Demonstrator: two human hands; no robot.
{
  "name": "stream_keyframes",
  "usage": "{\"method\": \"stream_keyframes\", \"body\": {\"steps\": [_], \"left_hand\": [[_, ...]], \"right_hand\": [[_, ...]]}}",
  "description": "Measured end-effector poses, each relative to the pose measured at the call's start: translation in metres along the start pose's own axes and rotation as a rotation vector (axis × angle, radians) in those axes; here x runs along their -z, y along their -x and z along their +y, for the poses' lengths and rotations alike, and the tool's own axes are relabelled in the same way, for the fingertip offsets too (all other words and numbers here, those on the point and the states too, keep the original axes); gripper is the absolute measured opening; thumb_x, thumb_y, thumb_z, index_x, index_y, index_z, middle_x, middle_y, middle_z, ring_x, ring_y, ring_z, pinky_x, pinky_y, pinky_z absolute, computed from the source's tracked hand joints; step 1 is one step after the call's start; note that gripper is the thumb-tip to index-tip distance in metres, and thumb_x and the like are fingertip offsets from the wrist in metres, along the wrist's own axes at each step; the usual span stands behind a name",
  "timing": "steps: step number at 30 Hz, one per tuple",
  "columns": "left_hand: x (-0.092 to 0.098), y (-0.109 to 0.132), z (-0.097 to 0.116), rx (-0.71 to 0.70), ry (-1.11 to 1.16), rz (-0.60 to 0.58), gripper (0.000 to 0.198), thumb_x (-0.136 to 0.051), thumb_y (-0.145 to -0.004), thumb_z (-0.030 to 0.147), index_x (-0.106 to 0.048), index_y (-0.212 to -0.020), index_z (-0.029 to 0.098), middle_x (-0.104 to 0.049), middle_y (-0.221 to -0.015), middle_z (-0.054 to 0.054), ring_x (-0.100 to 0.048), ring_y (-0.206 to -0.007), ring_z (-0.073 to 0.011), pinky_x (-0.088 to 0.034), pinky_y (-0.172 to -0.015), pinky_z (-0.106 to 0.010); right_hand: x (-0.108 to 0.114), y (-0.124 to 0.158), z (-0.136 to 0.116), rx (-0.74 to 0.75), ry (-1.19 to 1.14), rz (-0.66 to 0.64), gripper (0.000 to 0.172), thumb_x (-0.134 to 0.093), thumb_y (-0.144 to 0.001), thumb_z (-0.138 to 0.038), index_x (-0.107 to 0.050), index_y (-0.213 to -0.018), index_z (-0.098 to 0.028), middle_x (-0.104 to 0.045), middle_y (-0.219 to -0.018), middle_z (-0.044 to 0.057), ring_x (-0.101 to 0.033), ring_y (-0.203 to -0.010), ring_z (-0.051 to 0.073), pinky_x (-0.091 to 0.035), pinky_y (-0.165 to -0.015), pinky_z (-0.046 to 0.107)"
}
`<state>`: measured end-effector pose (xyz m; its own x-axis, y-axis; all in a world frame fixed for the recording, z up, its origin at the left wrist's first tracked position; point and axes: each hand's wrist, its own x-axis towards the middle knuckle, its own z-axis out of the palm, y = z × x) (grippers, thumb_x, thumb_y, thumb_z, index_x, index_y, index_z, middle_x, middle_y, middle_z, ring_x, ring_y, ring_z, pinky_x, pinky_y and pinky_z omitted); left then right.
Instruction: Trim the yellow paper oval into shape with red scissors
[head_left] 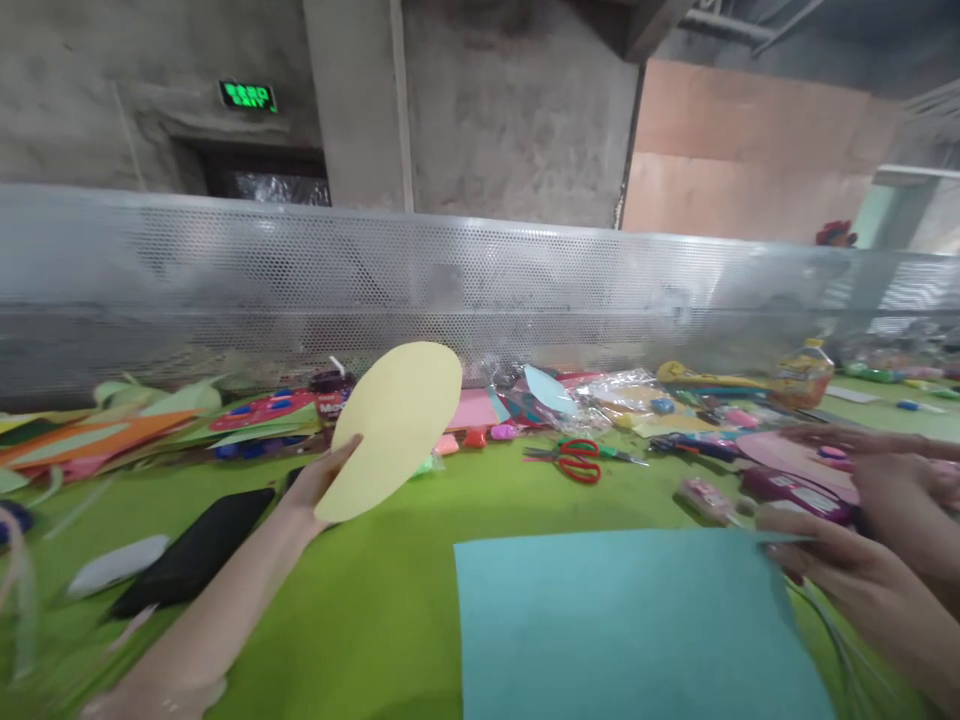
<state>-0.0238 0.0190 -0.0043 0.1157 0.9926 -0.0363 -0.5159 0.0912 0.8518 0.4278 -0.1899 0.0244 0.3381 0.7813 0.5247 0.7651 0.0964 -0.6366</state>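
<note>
My left hand [319, 480] grips the lower end of a pale yellow paper cutout [405, 430], shaped like a teardrop. The cutout is raised above the green table, its broad rounded end up and to the right. At the right, my right hand [840, 570] pinches the upper right corner of a light blue paper sheet [622, 620]. That sheet spreads across the front of the view, and its lower edge runs out of the picture. Scissors with red handles [579, 461] lie on the table beyond the sheet, between my hands.
Left of my arm are a black phone-like object [196, 550] and a white rounded object [118, 566]. Another person's hands [900, 490] work at the right near a purple device [796, 495]. Coloured papers and craft bits line a perforated metal panel [465, 290]. A bottle [804, 375] stands back right.
</note>
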Motion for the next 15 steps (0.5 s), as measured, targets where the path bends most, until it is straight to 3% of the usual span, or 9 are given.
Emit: {"method": "stream_keyframes", "body": {"steps": [3, 7, 11, 15], "left_hand": [[-0.001, 0.001, 0.0, -0.003, -0.024, 0.024, 0.028, -0.052, -0.073, 0.013, -0.055, -0.1, 0.012, -0.068, -0.069, -0.007, -0.063, -0.057, -0.0182, -0.053, -0.048, -0.023], [-0.002, 0.001, 0.0, 0.0, -0.003, 0.035, 0.025, -0.048, -0.075, 0.01, -0.055, -0.099, 0.011, -0.068, -0.068, -0.006, -0.063, -0.057, -0.0165, -0.053, -0.051, -0.022], [-0.005, 0.004, 0.001, -0.007, -0.029, 0.063, 0.027, -0.048, -0.075, 0.012, -0.054, -0.101, 0.009, -0.067, -0.065, -0.007, -0.063, -0.053, -0.0168, -0.052, -0.047, -0.023], [-0.01, 0.007, 0.002, -0.001, -0.039, 0.089, 0.029, -0.049, -0.075, 0.011, -0.053, -0.103, 0.007, -0.067, -0.062, -0.007, -0.062, -0.05, -0.0173, -0.052, -0.044, -0.023]], "right_hand": [[0.01, 0.015, 0.008, -0.071, -0.081, 0.015, 0.02, -0.057, -0.052, -0.049, -0.062, -0.058, -0.031, -0.065, -0.071, 0.006, -0.059, -0.071, 0.029, -0.049, -0.059, 0.038], [0.013, 0.026, 0.019, -0.172, -0.091, 0.055, 0.014, -0.054, -0.055, -0.048, -0.06, -0.057, -0.036, -0.064, -0.07, 0.005, -0.058, -0.069, 0.03, -0.048, -0.06, 0.042], [0.008, 0.024, 0.023, -0.186, -0.1, -0.189, 0.015, -0.057, -0.054, -0.047, -0.062, -0.06, -0.034, -0.064, -0.07, 0.006, -0.058, -0.068, 0.029, -0.049, -0.06, 0.039], [-0.018, 0.008, -0.001, -0.122, -0.094, -0.38, 0.02, -0.057, -0.059, -0.044, -0.061, -0.068, -0.027, -0.062, -0.069, 0.005, -0.057, -0.065, 0.024, -0.048, -0.057, 0.033]]}}
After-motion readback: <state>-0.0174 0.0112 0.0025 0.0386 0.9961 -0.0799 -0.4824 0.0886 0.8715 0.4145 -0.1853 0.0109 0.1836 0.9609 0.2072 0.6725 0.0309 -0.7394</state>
